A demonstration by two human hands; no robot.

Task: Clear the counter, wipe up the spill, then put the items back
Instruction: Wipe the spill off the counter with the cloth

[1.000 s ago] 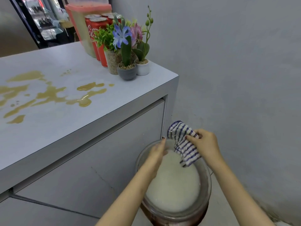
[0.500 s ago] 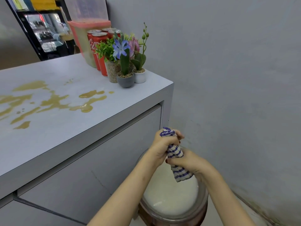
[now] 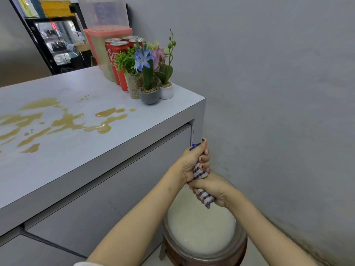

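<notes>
Cloth (image 3: 199, 172) | left hand (image 3: 189, 163) grips upper end | right hand (image 3: 215, 190) grips lower end | over basin (image 3: 244, 238)

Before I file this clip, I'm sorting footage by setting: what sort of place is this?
Probably a small shop or café, though I cannot be sure: a grey counter with a brown spill, cola cans grouped beside a large plastic container, and a glass-fronted display cabinet behind it.

We wring the cloth (image 3: 199, 174) out.
Our left grip (image 3: 193, 162) and right grip (image 3: 214, 190) clench it (twisted tight) above a bowl (image 3: 242, 237) of cloudy water; brown spill (image 3: 67, 121) sits on the counter (image 3: 119, 148).
</notes>
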